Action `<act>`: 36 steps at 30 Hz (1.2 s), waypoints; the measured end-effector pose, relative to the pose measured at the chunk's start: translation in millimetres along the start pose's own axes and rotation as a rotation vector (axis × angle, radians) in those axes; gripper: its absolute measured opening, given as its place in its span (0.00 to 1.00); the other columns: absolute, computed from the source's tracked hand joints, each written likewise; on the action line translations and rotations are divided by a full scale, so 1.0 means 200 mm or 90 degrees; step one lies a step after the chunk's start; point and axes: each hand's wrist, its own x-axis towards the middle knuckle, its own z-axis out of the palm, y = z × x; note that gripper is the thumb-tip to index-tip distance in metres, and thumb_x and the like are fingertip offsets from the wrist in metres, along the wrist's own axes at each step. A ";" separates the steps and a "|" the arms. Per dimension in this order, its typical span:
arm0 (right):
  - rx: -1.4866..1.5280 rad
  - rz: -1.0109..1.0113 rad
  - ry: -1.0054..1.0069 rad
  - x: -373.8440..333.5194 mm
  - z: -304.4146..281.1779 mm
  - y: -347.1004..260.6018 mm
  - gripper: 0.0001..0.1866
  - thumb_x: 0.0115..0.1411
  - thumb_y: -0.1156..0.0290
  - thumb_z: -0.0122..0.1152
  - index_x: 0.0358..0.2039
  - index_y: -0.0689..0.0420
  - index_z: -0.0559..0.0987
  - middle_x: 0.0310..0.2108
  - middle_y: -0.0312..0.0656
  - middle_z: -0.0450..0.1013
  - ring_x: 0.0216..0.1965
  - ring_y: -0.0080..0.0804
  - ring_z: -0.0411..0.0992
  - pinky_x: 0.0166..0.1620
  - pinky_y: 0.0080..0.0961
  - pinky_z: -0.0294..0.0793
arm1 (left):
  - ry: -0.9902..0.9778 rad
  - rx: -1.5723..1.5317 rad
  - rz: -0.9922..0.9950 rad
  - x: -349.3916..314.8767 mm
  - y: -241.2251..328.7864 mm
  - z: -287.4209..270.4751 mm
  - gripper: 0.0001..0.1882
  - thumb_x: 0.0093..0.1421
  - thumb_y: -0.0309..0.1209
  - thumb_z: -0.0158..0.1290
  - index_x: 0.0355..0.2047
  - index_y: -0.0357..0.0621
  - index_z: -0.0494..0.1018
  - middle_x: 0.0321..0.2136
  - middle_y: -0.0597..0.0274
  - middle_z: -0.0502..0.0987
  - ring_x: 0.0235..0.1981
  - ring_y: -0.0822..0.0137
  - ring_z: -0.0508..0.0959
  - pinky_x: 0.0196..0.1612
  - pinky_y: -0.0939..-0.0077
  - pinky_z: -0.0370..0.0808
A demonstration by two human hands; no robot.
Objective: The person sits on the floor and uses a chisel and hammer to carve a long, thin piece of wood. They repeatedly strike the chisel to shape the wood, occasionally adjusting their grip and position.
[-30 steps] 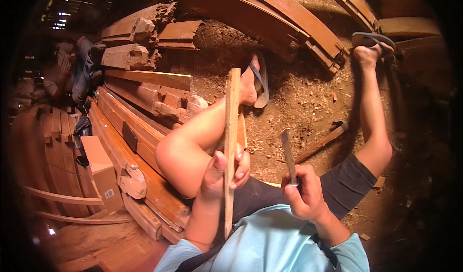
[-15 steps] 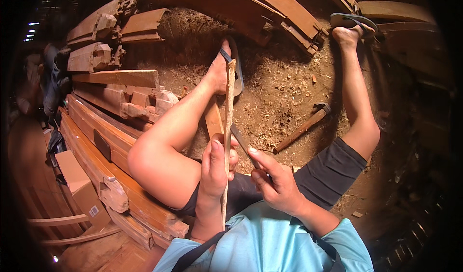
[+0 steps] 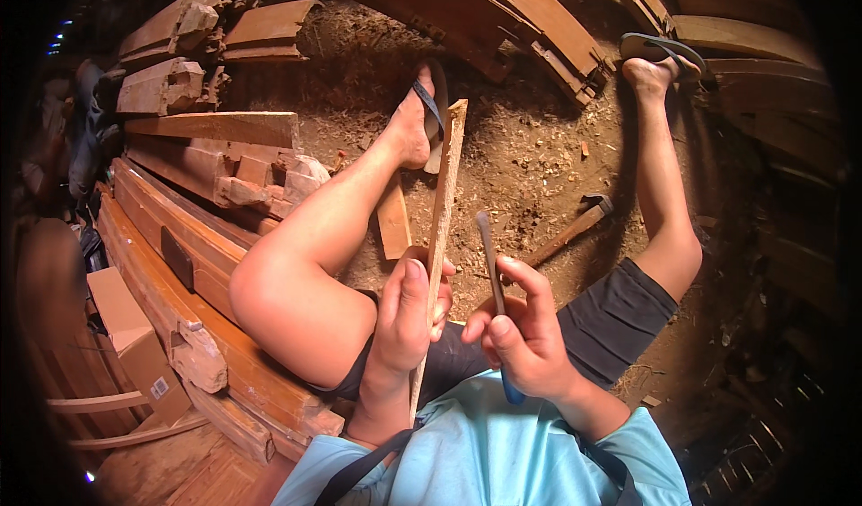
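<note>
My left hand [image 3: 405,313] is closed around a long, thin strip of pale wood [image 3: 442,196], its thumb lying along the near side. The strip stands up from my lap, its top leaning slightly right. Just to the right, my right hand [image 3: 530,331] holds a chisel [image 3: 493,268] with a dark metal shaft between its fingers. The chisel's tip points up and away from me, apart from the strip. Below the palm shows the end of a blue handle [image 3: 513,391]; the rest of the handle is hidden by the hand.
A hammer-like tool with a wooden handle [image 3: 567,235] lies on the dirt floor [image 3: 525,169] among wood shavings. Reddish beams [image 3: 180,281] are stacked on the left beside a cardboard box [image 3: 135,349]. More boards [image 3: 530,12] lie at the far side. My legs stretch out on both sides.
My right hand has drawn the chisel back and to the right, away from the strip, and turned it more upright. The strip's top has tilted to the right.
</note>
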 end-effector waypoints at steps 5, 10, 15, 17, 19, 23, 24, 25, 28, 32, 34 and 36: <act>-0.274 -0.033 -0.009 0.01 -0.01 0.04 0.33 0.65 0.81 0.47 0.69 0.55 0.50 0.35 0.46 0.74 0.30 0.28 0.73 0.36 0.22 0.73 | -0.021 -0.004 -0.008 0.00 -0.01 -0.02 0.27 0.70 0.54 0.32 0.40 0.40 0.66 0.17 0.71 0.64 0.14 0.83 0.60 0.16 0.89 0.58; -0.327 -0.127 -0.033 0.04 0.01 0.06 0.34 0.63 0.84 0.47 0.69 0.56 0.51 0.39 0.48 0.75 0.29 0.30 0.74 0.35 0.24 0.74 | 0.004 0.014 -0.011 0.00 0.00 0.01 0.27 0.69 0.54 0.32 0.39 0.41 0.66 0.18 0.71 0.65 0.14 0.84 0.61 0.16 0.89 0.59; -0.321 -0.118 -0.037 0.02 0.00 0.09 0.36 0.60 0.87 0.48 0.68 0.58 0.53 0.39 0.49 0.75 0.28 0.31 0.74 0.34 0.25 0.74 | 0.001 0.009 -0.016 0.01 0.00 0.01 0.26 0.70 0.54 0.32 0.39 0.42 0.66 0.18 0.72 0.65 0.14 0.84 0.60 0.16 0.90 0.59; -0.342 -0.140 -0.024 0.03 0.00 0.08 0.37 0.58 0.88 0.48 0.68 0.58 0.54 0.35 0.50 0.75 0.27 0.33 0.74 0.34 0.25 0.74 | 0.005 0.014 -0.021 0.01 0.00 0.01 0.26 0.70 0.54 0.32 0.38 0.42 0.65 0.18 0.72 0.65 0.14 0.84 0.60 0.15 0.90 0.58; -0.370 -0.155 -0.016 0.03 0.00 0.07 0.38 0.56 0.89 0.49 0.68 0.58 0.54 0.32 0.50 0.74 0.27 0.35 0.74 0.33 0.24 0.74 | 0.009 0.025 -0.010 0.01 -0.01 0.02 0.26 0.70 0.54 0.31 0.38 0.43 0.65 0.18 0.73 0.65 0.14 0.85 0.59 0.15 0.90 0.57; -0.433 -0.145 -0.001 0.04 0.00 0.05 0.40 0.52 0.90 0.49 0.67 0.59 0.55 0.28 0.50 0.73 0.26 0.39 0.74 0.33 0.24 0.73 | 0.057 0.079 -0.010 0.02 -0.01 0.05 0.25 0.70 0.53 0.31 0.36 0.44 0.66 0.18 0.72 0.65 0.15 0.84 0.60 0.18 0.89 0.57; -0.446 -0.136 0.004 0.04 0.00 0.05 0.41 0.52 0.90 0.49 0.67 0.59 0.55 0.27 0.50 0.72 0.26 0.40 0.74 0.32 0.24 0.73 | 0.068 0.107 0.008 0.02 -0.02 0.06 0.26 0.70 0.54 0.30 0.35 0.44 0.65 0.18 0.73 0.63 0.15 0.84 0.58 0.17 0.89 0.56; -0.446 -0.145 0.010 0.04 0.00 0.05 0.40 0.52 0.90 0.49 0.67 0.59 0.55 0.27 0.50 0.73 0.26 0.40 0.74 0.32 0.24 0.73 | 0.078 0.136 0.027 0.03 -0.05 0.06 0.27 0.70 0.55 0.29 0.35 0.45 0.64 0.17 0.74 0.61 0.14 0.84 0.57 0.15 0.89 0.54; -0.439 -0.161 0.024 0.04 0.00 0.06 0.40 0.52 0.90 0.49 0.67 0.59 0.56 0.27 0.50 0.73 0.26 0.41 0.75 0.32 0.25 0.73 | 0.091 0.183 0.060 0.03 -0.05 0.07 0.27 0.69 0.57 0.28 0.34 0.46 0.63 0.16 0.75 0.60 0.13 0.84 0.55 0.14 0.89 0.53; -0.418 -0.154 0.026 0.05 0.01 0.06 0.39 0.53 0.90 0.49 0.67 0.59 0.56 0.28 0.52 0.73 0.25 0.42 0.74 0.33 0.25 0.73 | 0.087 0.197 0.080 0.04 -0.07 0.06 0.28 0.69 0.57 0.27 0.35 0.46 0.64 0.16 0.75 0.60 0.13 0.84 0.54 0.14 0.88 0.52; -0.407 -0.139 0.029 0.06 0.00 0.06 0.38 0.54 0.89 0.49 0.67 0.59 0.55 0.29 0.51 0.73 0.24 0.40 0.74 0.32 0.25 0.73 | 0.084 0.186 0.081 0.05 -0.08 0.06 0.27 0.69 0.56 0.27 0.35 0.46 0.64 0.16 0.76 0.59 0.13 0.84 0.54 0.14 0.89 0.52; -0.391 -0.116 0.034 0.07 0.00 0.05 0.36 0.57 0.87 0.47 0.68 0.59 0.55 0.30 0.50 0.75 0.23 0.35 0.73 0.31 0.23 0.73 | 0.071 0.214 0.065 0.05 -0.11 0.05 0.25 0.70 0.53 0.29 0.34 0.44 0.64 0.16 0.68 0.61 0.15 0.78 0.59 0.16 0.82 0.55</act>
